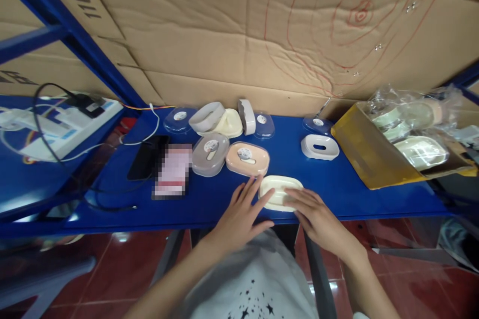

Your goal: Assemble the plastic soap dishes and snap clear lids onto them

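Note:
A cream oval dish (280, 187) lies near the front edge of the blue table. My left hand (243, 214) is at its left side, fingers spread, with a fingertip over the rim. From the right, my right hand (314, 212) reaches over the dish with its fingers stretched out on it. Just behind my left hand sits a peach box (258, 160) with a clear lid and a round sticker. Beside that box is a grey lidded box (204, 159). A white oval tray (331, 148) with a slot stands farther right.
Clear lids (264, 127), a grey ring (205, 115) and a cream dish (234, 124) lie at the back. A yellow-edged carton (362, 159) of wrapped dishes stands right. Left are a phone (144, 159), cables and a power strip (71, 132).

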A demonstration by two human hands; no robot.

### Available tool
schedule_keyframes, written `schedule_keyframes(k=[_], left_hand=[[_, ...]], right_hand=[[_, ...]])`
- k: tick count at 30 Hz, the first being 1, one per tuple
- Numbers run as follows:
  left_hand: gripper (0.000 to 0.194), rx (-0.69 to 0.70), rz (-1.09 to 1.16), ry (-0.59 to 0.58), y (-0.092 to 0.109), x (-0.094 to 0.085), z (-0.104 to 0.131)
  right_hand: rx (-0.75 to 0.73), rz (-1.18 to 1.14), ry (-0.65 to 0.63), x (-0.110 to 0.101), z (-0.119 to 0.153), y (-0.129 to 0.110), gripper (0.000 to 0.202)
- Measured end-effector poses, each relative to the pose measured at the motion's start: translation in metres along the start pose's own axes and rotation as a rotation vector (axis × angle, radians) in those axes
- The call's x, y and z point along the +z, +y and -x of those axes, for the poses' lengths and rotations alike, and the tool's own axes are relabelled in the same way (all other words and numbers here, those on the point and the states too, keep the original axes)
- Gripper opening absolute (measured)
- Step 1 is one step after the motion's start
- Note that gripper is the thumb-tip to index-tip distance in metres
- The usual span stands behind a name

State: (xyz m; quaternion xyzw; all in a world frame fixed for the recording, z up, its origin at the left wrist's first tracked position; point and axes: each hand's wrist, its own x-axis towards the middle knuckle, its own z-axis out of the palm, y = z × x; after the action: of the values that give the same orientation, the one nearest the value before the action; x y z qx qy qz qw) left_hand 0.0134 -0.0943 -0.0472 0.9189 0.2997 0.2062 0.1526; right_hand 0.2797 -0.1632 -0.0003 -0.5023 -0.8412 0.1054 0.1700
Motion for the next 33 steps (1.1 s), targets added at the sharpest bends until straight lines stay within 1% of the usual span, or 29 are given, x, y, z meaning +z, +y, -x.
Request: schedule_keyframes(k=[2, 3, 4, 6, 8, 9, 10, 11, 12, 13, 14, 15, 17, 19, 20, 22, 23, 25, 27, 30, 33], left_hand=[[0.088, 0.006, 0.025, -0.010, -0.007, -0.001, -0.014], [0.089, 0.015, 0.026, -0.011, -0.009, -0.002, -0.020], [0.086, 0.024, 0.016, -0.007, -0.012, -0.003, -0.026], [0.070, 0.030, -0.018, 0.017, -0.015, -0.006, -0.029], [0.052, 0.021, -0.043, 0.036, -0.016, -0.011, -0.021], [0.045, 0.011, -0.048, 0.040, -0.017, -0.013, -0.013], [0.040, -0.002, -0.049, 0.041, -0.017, -0.017, -0.003], [0.037, -0.020, -0.050, 0.042, -0.018, -0.020, 0.008], [0.034, -0.035, -0.053, 0.055, -0.019, -0.023, 0.019], [0.031, -0.053, -0.056, 0.070, -0.020, -0.026, 0.030], [0.031, -0.069, -0.054, 0.090, -0.021, -0.028, 0.038], [0.032, -0.084, -0.045, 0.109, -0.022, -0.029, 0.045], [0.042, -0.115, -0.005, 0.132, -0.023, -0.028, 0.051], [0.055, -0.144, 0.045, 0.136, -0.023, -0.025, 0.049], [0.060, -0.154, 0.063, 0.137, -0.022, -0.023, 0.047], [0.063, -0.155, 0.056, 0.150, -0.021, -0.021, 0.042], [0.061, -0.144, 0.028, 0.157, -0.021, -0.021, 0.039], [0.053, -0.109, -0.054, 0.161, -0.022, -0.024, 0.037], [0.048, -0.073, -0.107, 0.146, -0.023, -0.027, 0.038], [0.047, -0.040, -0.118, 0.137, -0.025, -0.029, 0.042], [0.044, -0.005, -0.169, 0.144, -0.027, -0.028, 0.047]], right_hand=[[-0.041, -0.042, -0.010, 0.006, -0.012, 0.000, 0.051], [-0.058, -0.063, -0.010, 0.009, -0.018, 0.004, 0.050], [-0.069, -0.083, 0.001, 0.011, -0.023, 0.011, 0.048], [-0.040, -0.073, 0.087, 0.011, -0.032, 0.036, 0.049], [0.085, 0.052, 0.258, 0.006, -0.034, 0.073, 0.051], [0.173, 0.162, 0.356, 0.002, -0.033, 0.093, 0.051], [0.240, 0.250, 0.414, -0.001, -0.030, 0.112, 0.050], [0.266, 0.283, 0.436, -0.004, -0.026, 0.126, 0.047], [0.279, 0.305, 0.439, -0.006, -0.021, 0.135, 0.043], [0.271, 0.305, 0.425, -0.006, -0.016, 0.136, 0.039], [0.246, 0.289, 0.400, -0.005, -0.013, 0.131, 0.035], [0.207, 0.264, 0.367, -0.002, -0.010, 0.118, 0.032], [0.091, 0.177, 0.282, 0.008, -0.010, 0.078, 0.032], [-0.030, 0.082, 0.198, 0.019, -0.015, 0.030, 0.037], [-0.069, 0.062, 0.181, 0.025, -0.019, 0.009, 0.036], [-0.106, 0.074, 0.131, 0.034, -0.028, -0.023, 0.035], [-0.111, 0.095, 0.114, 0.037, -0.032, -0.032, 0.037], [-0.121, 0.136, 0.084, 0.041, -0.038, -0.041, 0.042], [-0.151, 0.160, 0.068, 0.042, -0.041, -0.041, 0.046], [-0.224, 0.197, 0.040, 0.043, -0.039, -0.042, 0.046], [-0.289, 0.209, 0.029, 0.044, -0.035, -0.043, 0.048]])
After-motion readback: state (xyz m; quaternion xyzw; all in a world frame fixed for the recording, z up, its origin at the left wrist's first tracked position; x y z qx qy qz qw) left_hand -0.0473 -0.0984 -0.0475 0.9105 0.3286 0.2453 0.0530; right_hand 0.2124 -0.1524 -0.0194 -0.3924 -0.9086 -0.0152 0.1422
